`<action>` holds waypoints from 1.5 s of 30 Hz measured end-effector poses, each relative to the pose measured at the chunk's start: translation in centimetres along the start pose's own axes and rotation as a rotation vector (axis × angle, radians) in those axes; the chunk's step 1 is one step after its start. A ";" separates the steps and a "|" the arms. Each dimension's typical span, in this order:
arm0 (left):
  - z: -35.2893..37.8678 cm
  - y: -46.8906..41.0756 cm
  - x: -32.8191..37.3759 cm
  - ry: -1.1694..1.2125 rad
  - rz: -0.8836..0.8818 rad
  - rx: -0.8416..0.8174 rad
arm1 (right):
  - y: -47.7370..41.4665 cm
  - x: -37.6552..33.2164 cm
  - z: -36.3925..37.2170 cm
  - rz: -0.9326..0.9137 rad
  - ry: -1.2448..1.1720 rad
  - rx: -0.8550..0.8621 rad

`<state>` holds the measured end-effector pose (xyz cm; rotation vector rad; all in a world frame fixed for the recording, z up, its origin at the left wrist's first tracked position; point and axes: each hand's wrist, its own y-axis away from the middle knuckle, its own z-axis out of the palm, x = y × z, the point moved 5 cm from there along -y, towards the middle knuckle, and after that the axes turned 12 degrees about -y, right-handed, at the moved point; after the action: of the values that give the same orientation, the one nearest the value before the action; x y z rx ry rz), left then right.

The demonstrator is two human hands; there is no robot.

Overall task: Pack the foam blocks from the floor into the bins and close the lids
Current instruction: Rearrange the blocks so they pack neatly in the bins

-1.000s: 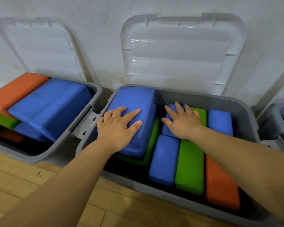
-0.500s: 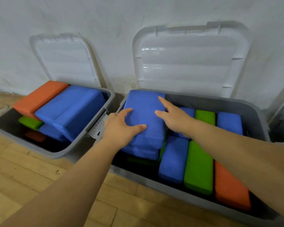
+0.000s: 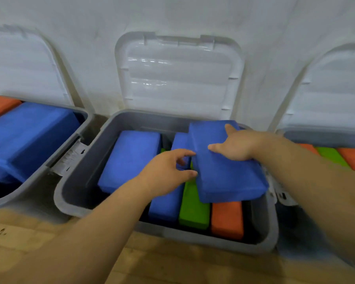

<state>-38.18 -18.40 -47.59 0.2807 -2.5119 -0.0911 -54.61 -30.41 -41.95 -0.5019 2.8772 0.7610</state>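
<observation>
Packing incomplete: middle bin [image 3: 74,187] nearly full, lid [image 3: 178,76] up; right hand [image 3: 236,146] lies flat on tilted blue block [image 3: 230,181], left hand [image 3: 164,173] at its edge, hold indeterminable.

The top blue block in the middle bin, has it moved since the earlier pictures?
Yes. The top blue block went from the left side of the gray bin to its right side, with the right hand on it.
</observation>
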 end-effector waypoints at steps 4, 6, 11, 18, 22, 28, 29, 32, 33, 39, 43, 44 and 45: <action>-2.4 1.0 -5.0 -0.050 -0.186 0.101 | -0.3 -2.5 -0.2 -0.101 -0.191 0.186; -4.0 1.9 -8.6 -0.125 -0.285 0.107 | -0.2 -6.4 -0.7 -0.307 -0.381 0.298; -6.0 4.1 -15.4 -0.238 -0.460 0.016 | -0.9 -15.9 5.4 -0.556 -0.240 0.023; -4.5 3.6 -18.6 0.090 -0.565 -0.051 | -5.4 -17.8 12.1 -0.349 0.088 -0.160; -4.9 4.0 -18.3 0.114 -0.515 -0.013 | -5.8 -17.0 11.8 -0.298 -0.004 -0.140; -8.6 4.9 -13.7 0.131 -0.365 0.276 | -4.8 -16.5 6.0 -0.338 -0.632 0.051; -9.3 5.0 -12.3 0.137 -0.310 0.333 | -4.1 -16.0 4.3 -0.368 -0.678 0.090; -10.5 5.5 -8.4 0.182 -0.160 0.449 | -1.5 -13.7 -0.2 -0.453 -0.694 0.141; -10.5 5.5 -7.4 0.198 -0.139 0.455 | -0.6 -12.6 -1.3 -0.463 -0.656 0.168; -8.5 4.4 -0.7 0.273 0.034 0.362 | 3.6 -5.8 -5.3 -0.382 -0.628 0.203; -5.2 3.8 2.3 0.245 0.170 0.214 | 4.5 -1.9 -6.4 -0.203 -0.389 0.219; -4.3 3.8 2.8 0.231 0.200 0.172 | 4.2 -1.0 -6.0 -0.156 -0.317 0.188; -3.4 3.8 3.2 0.209 0.232 0.129 | 4.0 -0.4 -5.2 -0.115 -0.249 0.145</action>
<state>-39.46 -15.37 -42.53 0.0448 -2.3264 0.1845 -55.81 -29.66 -35.52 -0.5094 2.6227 0.5491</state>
